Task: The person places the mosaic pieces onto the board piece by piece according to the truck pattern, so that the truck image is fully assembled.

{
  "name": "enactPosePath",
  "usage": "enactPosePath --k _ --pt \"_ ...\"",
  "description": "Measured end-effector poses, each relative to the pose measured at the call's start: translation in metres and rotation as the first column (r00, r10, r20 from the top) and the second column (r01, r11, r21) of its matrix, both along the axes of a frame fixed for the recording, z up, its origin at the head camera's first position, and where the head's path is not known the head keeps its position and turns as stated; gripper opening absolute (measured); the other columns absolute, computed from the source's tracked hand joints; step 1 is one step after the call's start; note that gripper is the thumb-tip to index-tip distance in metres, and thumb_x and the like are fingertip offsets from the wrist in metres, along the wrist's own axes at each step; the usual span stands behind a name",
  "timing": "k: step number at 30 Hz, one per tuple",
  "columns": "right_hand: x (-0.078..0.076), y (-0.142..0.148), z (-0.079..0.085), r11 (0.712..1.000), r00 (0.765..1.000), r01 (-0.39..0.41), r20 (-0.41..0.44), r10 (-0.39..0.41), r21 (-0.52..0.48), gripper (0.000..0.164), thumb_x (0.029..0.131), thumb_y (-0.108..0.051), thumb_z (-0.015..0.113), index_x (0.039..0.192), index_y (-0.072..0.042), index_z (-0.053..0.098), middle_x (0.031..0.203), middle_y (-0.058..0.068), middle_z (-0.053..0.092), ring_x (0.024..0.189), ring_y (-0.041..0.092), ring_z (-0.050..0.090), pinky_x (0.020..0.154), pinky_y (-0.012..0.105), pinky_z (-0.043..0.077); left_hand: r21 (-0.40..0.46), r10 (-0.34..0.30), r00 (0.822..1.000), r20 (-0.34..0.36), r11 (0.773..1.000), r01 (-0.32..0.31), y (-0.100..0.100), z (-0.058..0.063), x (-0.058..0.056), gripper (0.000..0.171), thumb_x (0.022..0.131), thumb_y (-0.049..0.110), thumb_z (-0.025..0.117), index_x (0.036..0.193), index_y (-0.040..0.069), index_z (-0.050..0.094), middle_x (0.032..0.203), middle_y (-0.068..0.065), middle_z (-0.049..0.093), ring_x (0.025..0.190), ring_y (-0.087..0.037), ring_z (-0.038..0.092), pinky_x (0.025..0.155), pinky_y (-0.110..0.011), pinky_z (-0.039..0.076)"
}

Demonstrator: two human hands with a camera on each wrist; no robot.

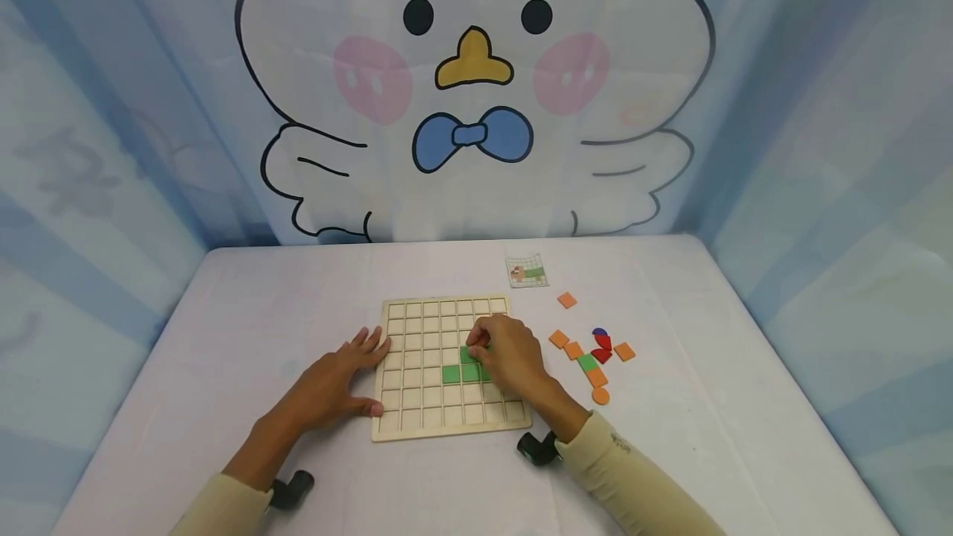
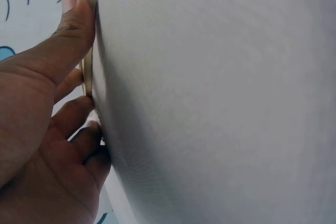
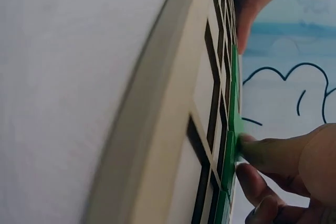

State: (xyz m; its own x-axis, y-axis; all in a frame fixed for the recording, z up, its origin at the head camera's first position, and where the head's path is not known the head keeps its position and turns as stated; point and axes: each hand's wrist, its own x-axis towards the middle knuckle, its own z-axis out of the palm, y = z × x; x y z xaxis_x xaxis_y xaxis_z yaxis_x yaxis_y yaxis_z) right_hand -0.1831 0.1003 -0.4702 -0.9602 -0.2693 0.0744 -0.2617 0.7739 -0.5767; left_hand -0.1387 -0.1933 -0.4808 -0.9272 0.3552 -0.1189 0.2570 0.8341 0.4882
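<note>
A square wooden grid board [image 1: 405,420] lies on the table with several green square tiles [image 1: 451,374] in its cells. My left hand [image 1: 328,387] rests at the board's left side, its fingers spread. In the left wrist view the thumb [image 2: 76,22] touches the board's edge [image 2: 90,40]. Over the right half of the board, my right hand [image 1: 510,354] pinches a green tile [image 1: 468,354] at the grid, thumb and fingers bent. The right wrist view shows its thumb [image 3: 257,149] against the green tile. Part of the green group is hidden under this hand.
Right of the board lie loose orange tiles [image 1: 624,351], a green tile [image 1: 587,362], red pieces [image 1: 601,355], a blue piece [image 1: 599,331] and an orange round [image 1: 600,396]. A small picture card [image 1: 527,271] lies behind them. A printed curtain [image 1: 476,189] stands beyond the table.
</note>
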Motion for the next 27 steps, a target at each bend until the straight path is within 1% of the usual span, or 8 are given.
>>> enactPosePath --k 5,11,16,23,27 --pt "-0.001 0.002 -0.001 1.000 1.000 -0.019 0.002 0.019 0.011 0.013 0.090 -0.017 0.087 0.087 -0.021 0.075 0.085 -0.008 0.064 0.080 0.008 0.059 0.070 0.029 0.048 -0.005 0.001 1.000 0.005 1.000 -0.001 0.001 0.001 0.000 0.108 0.075 0.044 0.092 0.165 0.015 0.039 0.175 -0.013 0.026 0.163 -0.043 0.024 0.124 -0.071 0.030" --pt "0.001 0.011 -0.003 0.998 1.000 -0.028 -0.005 0.028 -0.050 0.014 0.088 -0.016 0.088 0.094 -0.020 0.077 0.086 -0.008 0.067 0.083 0.010 0.064 0.074 0.031 0.051 -0.003 -0.005 1.000 -0.002 1.000 0.005 0.001 0.000 0.000 0.107 0.076 0.042 0.092 0.164 0.014 0.039 0.175 -0.013 0.027 0.163 -0.043 0.024 0.124 -0.072 0.030" --pt "0.004 0.020 -0.003 0.996 1.000 0.009 0.006 -0.008 -0.093 0.017 0.086 -0.015 0.090 0.097 -0.021 0.078 0.088 -0.007 0.069 0.088 0.012 0.067 0.077 0.033 0.053 0.003 -0.007 1.000 -0.015 1.000 0.007 0.000 0.001 0.001 0.106 0.076 0.041 0.092 0.164 0.012 0.040 0.174 -0.015 0.027 0.162 -0.045 0.025 0.124 -0.072 0.030" --pt "0.008 0.041 0.001 0.993 0.997 0.070 -0.007 -0.071 -0.090 0.020 0.084 -0.012 0.091 0.099 -0.019 0.079 0.088 -0.005 0.069 0.087 0.015 0.064 0.075 0.031 0.048 0.004 -0.012 1.000 -0.015 1.000 0.012 0.000 0.000 0.001 0.106 0.076 0.043 0.091 0.164 0.012 0.040 0.174 -0.015 0.027 0.162 -0.045 0.025 0.124 -0.072 0.031" --pt "0.009 0.055 0.005 0.991 0.993 0.120 -0.005 -0.120 -0.061 0.021 0.085 -0.012 0.090 0.101 -0.019 0.079 0.090 -0.003 0.070 0.086 0.017 0.061 0.073 0.030 0.045 0.006 -0.015 1.000 -0.017 1.000 0.015 -0.001 -0.001 0.000 0.106 0.077 0.043 0.091 0.164 0.012 0.040 0.174 -0.014 0.027 0.162 -0.044 0.025 0.124 -0.071 0.031"
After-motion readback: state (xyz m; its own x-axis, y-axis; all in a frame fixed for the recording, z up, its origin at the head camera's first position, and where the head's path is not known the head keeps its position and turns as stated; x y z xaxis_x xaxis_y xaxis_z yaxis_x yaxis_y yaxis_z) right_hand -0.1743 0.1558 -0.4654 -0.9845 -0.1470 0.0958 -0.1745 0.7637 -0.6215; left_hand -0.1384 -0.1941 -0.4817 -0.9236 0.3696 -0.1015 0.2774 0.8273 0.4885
